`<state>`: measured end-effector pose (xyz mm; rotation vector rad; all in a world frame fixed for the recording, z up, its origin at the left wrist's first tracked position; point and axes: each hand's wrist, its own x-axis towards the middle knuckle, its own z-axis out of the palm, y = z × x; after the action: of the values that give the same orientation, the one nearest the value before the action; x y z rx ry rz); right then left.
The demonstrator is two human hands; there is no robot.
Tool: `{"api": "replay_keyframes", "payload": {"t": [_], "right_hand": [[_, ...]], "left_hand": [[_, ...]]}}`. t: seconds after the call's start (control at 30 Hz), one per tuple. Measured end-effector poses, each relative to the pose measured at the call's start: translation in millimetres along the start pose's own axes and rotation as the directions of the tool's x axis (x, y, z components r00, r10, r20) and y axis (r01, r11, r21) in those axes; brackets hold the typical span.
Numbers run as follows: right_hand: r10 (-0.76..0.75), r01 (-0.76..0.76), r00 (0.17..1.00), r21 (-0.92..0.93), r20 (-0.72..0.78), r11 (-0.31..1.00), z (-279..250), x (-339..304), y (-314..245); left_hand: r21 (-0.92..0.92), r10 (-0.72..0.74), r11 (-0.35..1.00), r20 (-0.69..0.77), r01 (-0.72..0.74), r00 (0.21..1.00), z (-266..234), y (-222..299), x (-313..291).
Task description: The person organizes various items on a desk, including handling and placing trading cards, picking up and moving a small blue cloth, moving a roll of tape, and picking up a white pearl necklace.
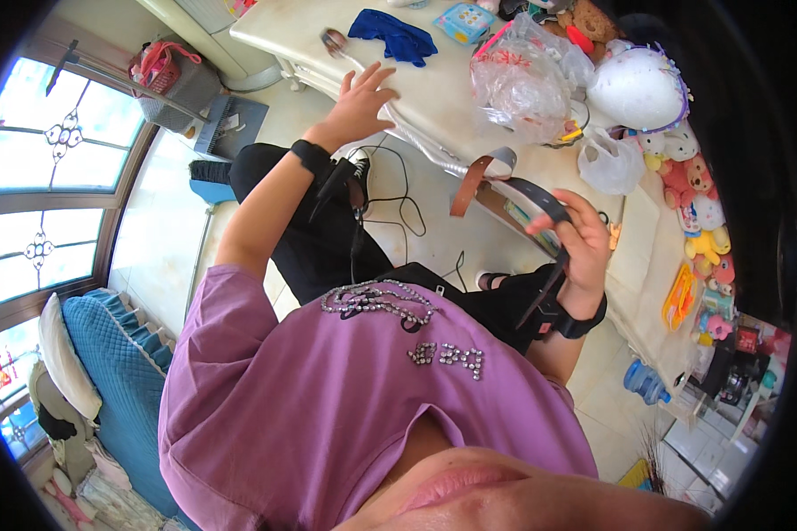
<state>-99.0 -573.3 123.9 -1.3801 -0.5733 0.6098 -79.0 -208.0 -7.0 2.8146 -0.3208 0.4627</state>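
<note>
My right hand (584,234) is closed around a belt (540,194), dark on one face and brown on the other. One part of the belt loops out to the left at the table's edge, and a dark tail hangs below my wrist. My left hand (360,104) is raised near the front edge of the white table (452,119), its fingers spread and holding nothing. Beyond it on the tabletop lie a small brown coiled thing (333,41) and a dark blue cloth (393,37).
A wipes pack (463,22), clear plastic bags (522,80), a white rounded object (639,82) and several plush toys (686,181) crowd the table's far right. Dark cables (407,190) lie on the floor. A blue water jug (646,382) stands right; a blue quilted seat (115,389) is left.
</note>
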Motion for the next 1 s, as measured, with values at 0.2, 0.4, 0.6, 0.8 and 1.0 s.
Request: {"api": "replay_keyframes", "payload": {"t": [0.2,0.4,0.6,0.8,1.0], "right_hand": [[-0.162,0.15,0.961,-0.067,-0.226,0.986,-15,-17,-5],[-0.132,0.122,0.981,-0.078,-0.142,0.99,-10,-19,-10],[-0.111,0.092,0.979,-0.117,-0.173,0.989,-13,-24,-3],[-0.091,0.072,0.979,-0.109,-0.183,0.991,-4,-14,-6],[-0.216,0.215,0.976,-0.042,-0.008,0.976,0,7,-12]], "left_hand": [[0.002,-0.088,0.996,0.098,0.088,0.991,39,-13,5],[-0.153,0.074,0.986,0.011,-0.072,0.997,41,-26,14],[-0.192,-0.346,0.935,-0.316,0.297,0.883,20,-32,22],[0.088,-0.311,0.948,0.07,0.305,0.948,32,-50,21],[-0.675,0.191,0.726,0.38,0.13,0.905,-8,65,33]]}}
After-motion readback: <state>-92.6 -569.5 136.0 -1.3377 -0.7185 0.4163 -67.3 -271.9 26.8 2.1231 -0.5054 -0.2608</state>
